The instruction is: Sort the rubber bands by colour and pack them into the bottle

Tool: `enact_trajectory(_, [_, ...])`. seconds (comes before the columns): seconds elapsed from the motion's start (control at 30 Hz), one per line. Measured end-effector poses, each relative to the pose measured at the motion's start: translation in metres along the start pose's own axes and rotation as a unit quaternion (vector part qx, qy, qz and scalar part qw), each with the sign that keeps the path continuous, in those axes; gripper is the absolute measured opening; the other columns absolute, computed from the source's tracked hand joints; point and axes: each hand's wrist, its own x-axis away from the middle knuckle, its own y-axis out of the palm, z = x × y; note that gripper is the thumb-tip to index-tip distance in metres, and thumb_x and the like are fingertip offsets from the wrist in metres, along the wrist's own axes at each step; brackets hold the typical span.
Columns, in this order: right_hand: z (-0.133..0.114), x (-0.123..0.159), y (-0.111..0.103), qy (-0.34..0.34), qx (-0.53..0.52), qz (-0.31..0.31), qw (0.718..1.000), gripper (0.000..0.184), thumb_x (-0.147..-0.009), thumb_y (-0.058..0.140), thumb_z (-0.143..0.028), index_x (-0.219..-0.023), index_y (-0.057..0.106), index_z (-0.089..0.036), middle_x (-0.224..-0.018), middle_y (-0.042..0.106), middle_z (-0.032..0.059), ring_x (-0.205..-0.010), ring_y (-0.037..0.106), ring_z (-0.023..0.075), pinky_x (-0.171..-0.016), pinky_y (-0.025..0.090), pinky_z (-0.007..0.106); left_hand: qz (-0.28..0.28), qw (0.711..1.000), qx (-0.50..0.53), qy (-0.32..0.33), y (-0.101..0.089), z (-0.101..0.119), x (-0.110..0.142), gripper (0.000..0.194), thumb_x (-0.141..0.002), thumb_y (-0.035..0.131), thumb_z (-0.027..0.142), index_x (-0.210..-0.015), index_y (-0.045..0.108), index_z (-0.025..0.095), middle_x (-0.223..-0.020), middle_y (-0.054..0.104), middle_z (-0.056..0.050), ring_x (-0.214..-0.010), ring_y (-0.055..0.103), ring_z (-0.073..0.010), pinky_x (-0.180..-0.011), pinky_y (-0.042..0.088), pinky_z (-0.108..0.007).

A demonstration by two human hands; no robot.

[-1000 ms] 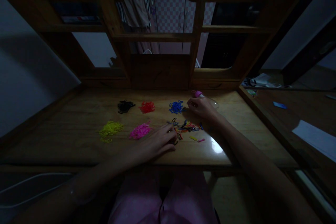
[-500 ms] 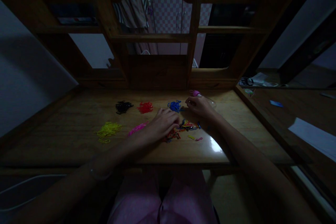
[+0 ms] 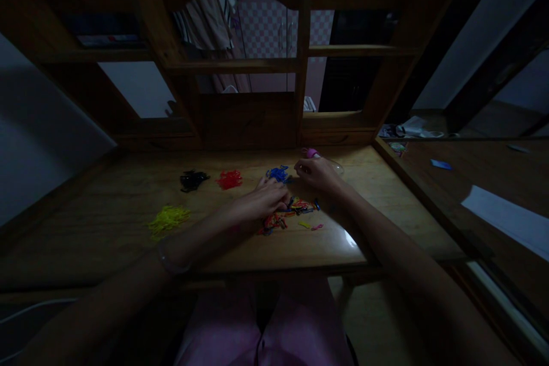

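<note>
My left hand (image 3: 269, 197) bends over the left edge of a mixed pile of small coloured loop-like pieces (image 3: 300, 206). Its fingers are curled together, and what they hold is hidden. My right hand (image 3: 319, 174) hovers to the right of a blue pile (image 3: 278, 173), thumb and fingers closed in a pinch. I cannot make out what is in it. Just behind that hand lies a clear bottle (image 3: 337, 167) with a pink cap (image 3: 311, 153). A yellow piece (image 3: 304, 225) and a pink piece (image 3: 317, 227) lie loose in front of the mixed pile.
Farther left are a red pile (image 3: 229, 179), a black pile (image 3: 194, 180) and a yellow pile (image 3: 168, 221) on the wooden desk (image 3: 107, 229). A wooden shelf frame (image 3: 249, 120) rises along the back. On the right-hand surface are a white paper (image 3: 506, 214) and a blue card (image 3: 441, 164).
The view has shifted slightly, moving the scene left. Both hands stay at nearly the same spots over the desk. The pink pile beside my left forearm is now hidden behind it.
</note>
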Motion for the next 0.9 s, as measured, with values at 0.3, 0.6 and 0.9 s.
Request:
enact_trajectory(0.3, [-0.001,0.001,0.0,-0.013,0.001,0.001,1.0,0.019,-0.092,0.053,-0.025,-0.09,0.072,-0.02,-0.077,0.07,0.0049,-0.07,0.06,0.0169,-0.065,0.035,0.027,0.005,1.0,-0.003,0.009,-0.014,0.003,0.002,0.013,-0.097,0.047,0.027,-0.092,0.056,0.02,-0.097,0.06,-0.004,-0.095,0.049,-0.0229,-0.086,0.03,-0.036])
enact_trajectory(0.6, [-0.004,0.001,-0.003,0.008,0.005,0.0,1.0,0.021,-0.093,0.052,-0.027,-0.09,0.072,-0.019,-0.074,0.069,0.004,-0.064,0.055,0.0148,-0.06,0.029,0.027,0.014,1.0,0.018,-0.02,0.001,0.006,-0.005,0.011,-0.095,0.053,0.029,-0.096,0.06,0.021,-0.097,0.063,-0.003,-0.099,0.049,-0.0224,-0.092,0.031,-0.036])
enact_trajectory(0.9, [0.0,0.0,0.0,-0.003,0.002,-0.003,1.0,0.017,-0.091,0.055,-0.025,-0.091,0.071,-0.019,-0.076,0.069,0.0044,-0.067,0.058,0.0156,-0.062,0.032,0.026,0.006,0.999,-0.031,-0.01,-0.003,0.009,-0.002,0.012,-0.097,0.047,0.024,-0.095,0.056,0.018,-0.1,0.058,-0.006,-0.095,0.048,-0.0231,-0.086,0.035,-0.037])
